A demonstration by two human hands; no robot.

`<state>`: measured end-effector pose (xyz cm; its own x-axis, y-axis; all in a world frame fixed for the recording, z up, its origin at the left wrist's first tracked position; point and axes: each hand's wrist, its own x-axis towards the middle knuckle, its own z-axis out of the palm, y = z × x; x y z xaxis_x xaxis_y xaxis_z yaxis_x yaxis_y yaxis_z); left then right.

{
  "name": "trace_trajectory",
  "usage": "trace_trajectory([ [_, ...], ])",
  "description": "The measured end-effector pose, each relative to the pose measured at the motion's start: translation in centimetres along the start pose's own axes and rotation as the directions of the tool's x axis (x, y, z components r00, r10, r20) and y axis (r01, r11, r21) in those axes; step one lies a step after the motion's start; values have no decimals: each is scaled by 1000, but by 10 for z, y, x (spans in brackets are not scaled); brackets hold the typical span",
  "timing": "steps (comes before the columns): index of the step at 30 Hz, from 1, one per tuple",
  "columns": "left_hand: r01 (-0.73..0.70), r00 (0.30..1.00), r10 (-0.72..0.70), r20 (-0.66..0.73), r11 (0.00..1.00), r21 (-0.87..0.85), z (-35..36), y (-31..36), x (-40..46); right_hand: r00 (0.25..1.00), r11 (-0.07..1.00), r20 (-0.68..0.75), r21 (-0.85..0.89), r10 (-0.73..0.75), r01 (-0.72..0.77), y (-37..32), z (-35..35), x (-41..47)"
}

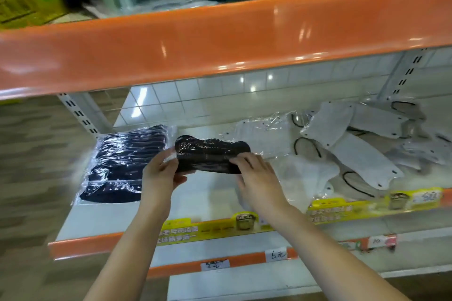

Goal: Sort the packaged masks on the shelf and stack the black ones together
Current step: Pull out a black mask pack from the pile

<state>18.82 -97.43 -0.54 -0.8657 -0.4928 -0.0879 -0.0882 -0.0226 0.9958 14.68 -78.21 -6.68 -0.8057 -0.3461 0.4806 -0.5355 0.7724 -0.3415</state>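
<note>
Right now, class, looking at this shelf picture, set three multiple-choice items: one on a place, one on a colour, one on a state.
1. Where does the stack of black mask packs lie?
A. At the left end of the shelf
B. On the upper shelf
C. Among the white masks

2. What colour are the loose masks at the right?
A. Green
B. White
C. Red

3. What is the state of the black mask pack in the middle?
A. Lying untouched on the shelf
B. Held by both hands
C. Set on the stack

Answers: 1 A, it sits by the left upright of the shelf. 2 B, they are pale with dark ear loops. 3 B, the left hand and right hand grip its ends.
</note>
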Motion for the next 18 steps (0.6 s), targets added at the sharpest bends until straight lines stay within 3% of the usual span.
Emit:
trace_trajectory([
  [2, -59, 998, 59, -2, 995, 81, -19, 1, 3, 997, 998, -75, 61, 17, -12, -15, 7, 7],
  [3, -151, 986, 161, -32, 966, 209, -29, 0, 5, 993, 996, -115, 93, 18, -8, -23, 10, 11],
  [4, -289, 942, 333, -45, 872, 395, -39, -3, 8, 988, 993, -152, 117, 15, 3, -30, 12, 14],
  [6, -510, 733, 675, 80, 468, 722, -57, -12, 17, 974, 989, -225, 146, -5, 39, -46, 17, 21],
  [7, -575, 624, 761, 175, 297, 762, -64, -17, 20, 969, 985, -249, 164, -8, 50, -54, 20, 23],
  [8, -628, 563, 786, 255, 206, 751, -67, -17, 21, 964, 982, -267, 183, -4, 55, -62, 21, 26],
  [10, -688, 515, 773, 369, 116, 717, -74, -13, 20, 958, 977, -288, 207, 4, 58, -79, 27, 30],
  [13, -692, 510, 733, 451, 39, 721, -93, -17, 27, 963, 972, -268, 221, -21, 83, -104, 39, 38],
  [18, -616, 594, 720, 357, 123, 778, -137, -33, 44, 978, 974, -182, 179, -106, 139, -139, 66, 45],
])
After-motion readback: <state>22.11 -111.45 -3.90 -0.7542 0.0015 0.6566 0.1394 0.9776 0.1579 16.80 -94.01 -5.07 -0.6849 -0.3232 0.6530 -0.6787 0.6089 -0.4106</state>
